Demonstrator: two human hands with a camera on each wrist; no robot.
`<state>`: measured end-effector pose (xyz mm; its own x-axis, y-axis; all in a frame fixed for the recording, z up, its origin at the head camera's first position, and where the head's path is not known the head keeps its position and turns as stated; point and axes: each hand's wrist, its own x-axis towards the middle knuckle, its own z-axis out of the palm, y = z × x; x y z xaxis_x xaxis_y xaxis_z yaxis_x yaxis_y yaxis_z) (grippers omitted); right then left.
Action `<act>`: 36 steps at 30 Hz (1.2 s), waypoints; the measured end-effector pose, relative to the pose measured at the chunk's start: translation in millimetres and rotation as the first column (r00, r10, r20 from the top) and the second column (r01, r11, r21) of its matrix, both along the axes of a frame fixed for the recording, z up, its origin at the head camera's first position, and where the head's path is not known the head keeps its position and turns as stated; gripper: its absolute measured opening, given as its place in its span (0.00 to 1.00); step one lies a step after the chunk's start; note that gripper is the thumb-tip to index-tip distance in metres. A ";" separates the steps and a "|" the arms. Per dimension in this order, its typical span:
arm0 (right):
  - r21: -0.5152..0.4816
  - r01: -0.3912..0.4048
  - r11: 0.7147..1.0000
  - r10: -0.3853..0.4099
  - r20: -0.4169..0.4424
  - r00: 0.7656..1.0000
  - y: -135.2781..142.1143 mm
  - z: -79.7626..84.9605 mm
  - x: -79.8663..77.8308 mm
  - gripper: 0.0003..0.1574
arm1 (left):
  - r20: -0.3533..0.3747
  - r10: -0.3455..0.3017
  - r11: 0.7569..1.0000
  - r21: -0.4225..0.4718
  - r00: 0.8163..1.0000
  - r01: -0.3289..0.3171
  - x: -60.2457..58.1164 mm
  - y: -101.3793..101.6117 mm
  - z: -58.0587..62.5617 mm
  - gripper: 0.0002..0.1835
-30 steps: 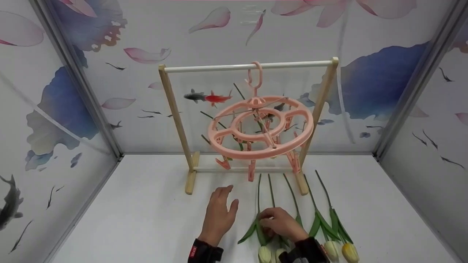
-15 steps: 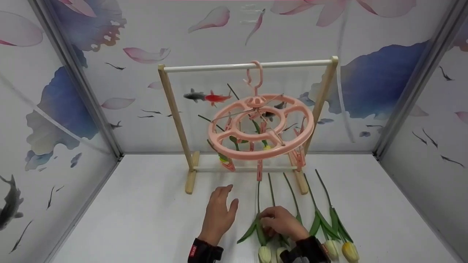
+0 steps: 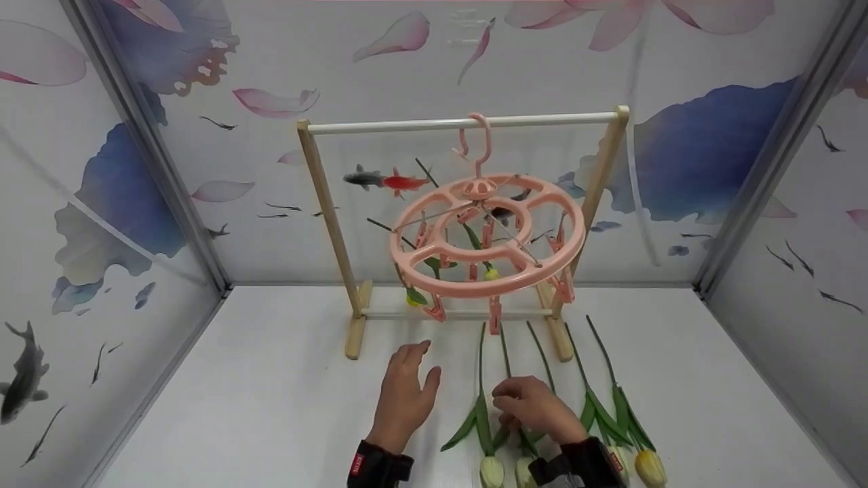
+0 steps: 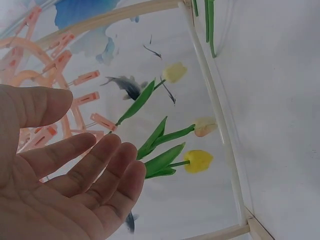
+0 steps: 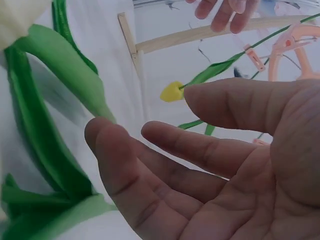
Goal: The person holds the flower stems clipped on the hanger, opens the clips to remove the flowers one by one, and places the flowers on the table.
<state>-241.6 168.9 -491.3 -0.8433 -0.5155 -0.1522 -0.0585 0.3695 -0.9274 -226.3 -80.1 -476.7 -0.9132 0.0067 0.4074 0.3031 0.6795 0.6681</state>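
A pink round clip hanger (image 3: 485,288) hangs by its hook from the white bar of a rack, with several clips below its rings. Tulips with yellow heads (image 4: 198,161) hang from it, heads down, in the left wrist view. My left hand (image 3: 405,400) is held in front of the rack, fingers extended and thumb apart, holding nothing. Over the tulips lying on the table, my right hand (image 3: 536,408) has loosely bent fingers. Nothing sits between its thumb and fingers (image 5: 225,105) in the right wrist view. The nearest tulip (image 3: 491,469) lies just left of it, leaves spread.
The wooden rack (image 3: 324,224) stands on the white table (image 3: 271,407) near the back wall. More tulips (image 3: 649,468) lie side by side at the right, stems toward the rack. Printed panels (image 3: 719,156) enclose the table on three sides.
My right hand has shifted slightly right and away from the leftmost lying tulip. The hanger has turned, its front clips moving rightward. My left hand has stayed almost still.
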 end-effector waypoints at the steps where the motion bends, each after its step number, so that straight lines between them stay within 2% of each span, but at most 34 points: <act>1: -0.004 -0.002 1.000 0.002 -0.004 1.000 1.1 2.3 0.4 0.25 | -0.009 0.002 1.000 -0.001 1.000 -0.002 0.0 -0.4 0.0 0.20; 6: -0.021 -0.008 1.000 0.008 -0.019 1.000 6.1 15.8 5.3 0.26 | -0.053 0.008 1.000 -0.002 0.999 -0.008 0.9 -2.7 0.8 0.20; 13: -0.020 -0.002 1.000 0.001 -0.051 0.999 10.1 35.0 14.8 0.27 | -0.073 0.007 0.999 0.033 0.997 -0.004 -0.2 -8.1 4.9 0.21; 20: -0.032 -0.022 0.999 0.018 -0.128 0.992 8.5 49.5 23.0 0.25 | -0.135 0.023 1.000 0.024 0.991 -0.019 -5.0 -15.8 16.7 0.20; 26: -0.041 -0.007 0.999 -0.002 -0.205 0.979 7.6 55.3 25.9 0.23 | -0.144 0.036 0.999 0.032 0.989 -0.031 -10.9 -23.1 31.1 0.21; 31: -0.040 -0.011 0.999 -0.001 -0.280 0.960 7.3 57.3 30.2 0.23 | -0.156 0.052 0.997 0.058 0.986 -0.043 -18.6 -27.8 36.6 0.21; 36: -0.084 0.003 0.996 -0.030 -0.326 0.945 4.6 58.4 33.3 0.21 | -0.140 0.074 0.992 0.113 0.987 -0.058 -28.3 -30.8 41.2 0.20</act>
<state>-208.2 173.5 -432.9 -0.8481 -0.5001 0.1750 -0.3580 0.2974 -0.8851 -254.5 -111.0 -435.5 -0.8421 -0.1030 0.5294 0.3582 0.6272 0.6916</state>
